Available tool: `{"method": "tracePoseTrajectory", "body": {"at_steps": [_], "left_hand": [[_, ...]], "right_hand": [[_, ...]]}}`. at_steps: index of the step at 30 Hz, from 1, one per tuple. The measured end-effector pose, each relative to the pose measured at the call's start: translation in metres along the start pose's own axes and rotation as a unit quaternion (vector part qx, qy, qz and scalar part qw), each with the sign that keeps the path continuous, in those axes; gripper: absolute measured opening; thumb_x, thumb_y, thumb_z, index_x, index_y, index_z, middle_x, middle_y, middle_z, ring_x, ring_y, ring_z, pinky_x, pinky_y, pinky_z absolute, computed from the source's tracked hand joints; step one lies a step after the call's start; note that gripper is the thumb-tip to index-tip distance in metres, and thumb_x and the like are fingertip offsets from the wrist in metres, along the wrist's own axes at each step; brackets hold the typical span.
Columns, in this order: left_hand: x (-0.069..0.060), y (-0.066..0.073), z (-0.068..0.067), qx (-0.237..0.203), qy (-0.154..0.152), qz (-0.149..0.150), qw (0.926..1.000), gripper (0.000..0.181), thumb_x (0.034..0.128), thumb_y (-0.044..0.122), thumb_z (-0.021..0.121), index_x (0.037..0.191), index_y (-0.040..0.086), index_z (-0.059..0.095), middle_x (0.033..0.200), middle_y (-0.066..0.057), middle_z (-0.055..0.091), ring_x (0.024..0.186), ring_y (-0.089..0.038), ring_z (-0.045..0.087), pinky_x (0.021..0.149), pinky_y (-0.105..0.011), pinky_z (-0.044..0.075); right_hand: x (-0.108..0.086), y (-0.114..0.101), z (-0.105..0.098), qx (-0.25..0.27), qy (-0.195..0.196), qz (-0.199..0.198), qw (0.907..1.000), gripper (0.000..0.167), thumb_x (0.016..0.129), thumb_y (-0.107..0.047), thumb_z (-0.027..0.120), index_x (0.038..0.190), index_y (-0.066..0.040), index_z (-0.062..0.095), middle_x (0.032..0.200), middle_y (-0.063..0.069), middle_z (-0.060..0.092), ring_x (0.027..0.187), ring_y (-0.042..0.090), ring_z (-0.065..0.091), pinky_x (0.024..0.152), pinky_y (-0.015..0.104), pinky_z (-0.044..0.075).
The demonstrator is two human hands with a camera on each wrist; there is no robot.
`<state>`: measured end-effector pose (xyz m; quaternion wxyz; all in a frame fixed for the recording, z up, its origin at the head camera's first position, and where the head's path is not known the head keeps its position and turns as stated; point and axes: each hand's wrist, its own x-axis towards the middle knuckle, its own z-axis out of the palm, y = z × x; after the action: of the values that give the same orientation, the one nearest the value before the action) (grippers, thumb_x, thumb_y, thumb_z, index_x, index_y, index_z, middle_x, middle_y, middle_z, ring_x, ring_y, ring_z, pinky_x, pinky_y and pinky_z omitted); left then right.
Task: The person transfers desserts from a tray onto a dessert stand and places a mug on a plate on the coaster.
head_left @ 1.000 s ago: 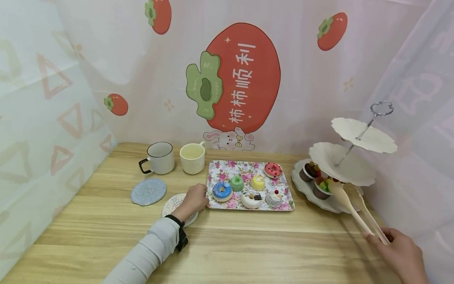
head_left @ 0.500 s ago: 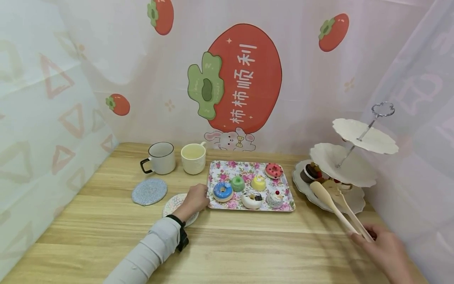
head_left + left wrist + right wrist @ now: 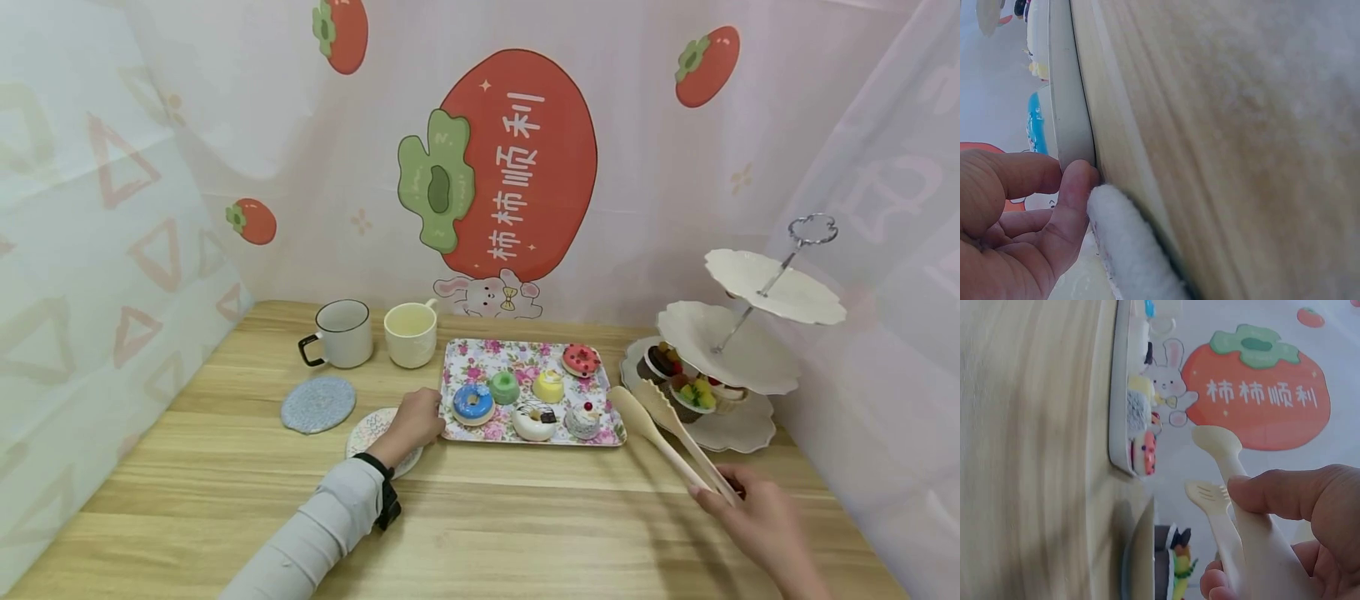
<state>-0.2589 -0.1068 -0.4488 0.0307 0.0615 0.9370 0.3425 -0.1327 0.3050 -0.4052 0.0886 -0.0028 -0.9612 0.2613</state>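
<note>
With the tray [image 3: 517, 354] lying on the table [image 3: 480, 525] as dial center and the backdrop [image 3: 637, 167] at 12 o'clock, you are holding your hands well apart from each other. Between 8 and 9 o'clock, your left hand [image 3: 411, 421] is pinching the tray's edge, the wrist crossing above the white coaster [image 3: 366, 435]. Near 4 o'clock, your right hand [image 3: 761, 512] is gripping the tongs [image 3: 1266, 550] and pointing them between 10 and 11 o'clock. The spoon tip [image 3: 1216, 439] and fork tip [image 3: 1205, 494] are standing apart above the table, near the tray's 3 o'clock side. The tray is carrying the red donut [image 3: 577, 357] at 2, the cherry cake [image 3: 582, 422] at 4, the white donut [image 3: 531, 432] at 6 and the blue donut [image 3: 471, 415] at 8 o'clock; the green cake [image 3: 504, 389] and yellow cake [image 3: 549, 387] are sitting nearer its middle. At 3 o'clock, the stand [image 3: 697, 337] is bearing cupcakes [image 3: 688, 398] on its lowest tier. The blue coaster [image 3: 318, 404] is lying at 9 o'clock, while the black-handled mug [image 3: 347, 340] and cream cup [image 3: 411, 342] are standing between 9 and 10 o'clock.
</note>
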Motion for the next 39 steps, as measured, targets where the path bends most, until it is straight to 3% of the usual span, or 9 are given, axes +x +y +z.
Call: {"method": "tracePoseTrajectory", "body": {"at_steps": [10, 18, 25, 39], "left_hand": [[0.001, -0.001, 0.001, -0.003, -0.001, 0.002, 1.0, 0.018, 0.0773, -0.009, 0.056, 0.067, 0.005, 0.05, 0.049, -0.002, 0.039, 0.04, -0.014, 0.048, 0.042, -0.024, 0.035], [0.002, -0.002, 0.001, -0.003, -0.004, 0.005, 1.0, 0.018, 0.0783, -0.008, 0.056, 0.067, 0.005, 0.05, 0.049, -0.002, 0.041, 0.039, -0.014, 0.048, 0.043, -0.025, 0.035], [0.002, -0.003, 0.0, 0.0, -0.004, 0.0, 1.0, 0.02, 0.0782, -0.007, 0.057, 0.066, 0.006, 0.048, 0.05, -0.004, 0.043, 0.041, -0.015, 0.049, 0.043, -0.025, 0.036], [0.002, 0.0, 0.0, 0.002, 0.0, -0.006, 1.0, 0.024, 0.0772, -0.008, 0.058, 0.063, 0.006, 0.045, 0.05, -0.003, 0.042, 0.041, -0.015, 0.05, 0.043, -0.025, 0.036]], "right_hand": [[0.002, -0.023, 0.021, 0.015, -0.008, -0.018, 0.9997, 0.048, 0.077, -0.027, 0.076, 0.11, 0.005, 0.062, 0.088, 0.01, 0.064, 0.065, 0.016, 0.05, 0.055, 0.031, 0.041], [0.005, -0.034, 0.032, 0.003, -0.03, -0.028, 0.9991, 0.055, 0.076, -0.031, 0.076, 0.11, 0.009, 0.061, 0.092, 0.013, 0.064, 0.072, 0.019, 0.054, 0.06, 0.036, 0.043], [0.005, -0.041, 0.044, 0.01, -0.001, -0.071, 0.9975, 0.045, 0.072, -0.021, 0.08, 0.104, 0.007, 0.066, 0.087, 0.01, 0.064, 0.07, 0.017, 0.054, 0.06, 0.034, 0.044], [0.012, -0.047, 0.055, 0.006, -0.037, -0.064, 0.9972, 0.049, 0.071, -0.023, 0.08, 0.107, 0.007, 0.065, 0.085, 0.008, 0.062, 0.067, 0.014, 0.055, 0.06, 0.033, 0.046]]}}
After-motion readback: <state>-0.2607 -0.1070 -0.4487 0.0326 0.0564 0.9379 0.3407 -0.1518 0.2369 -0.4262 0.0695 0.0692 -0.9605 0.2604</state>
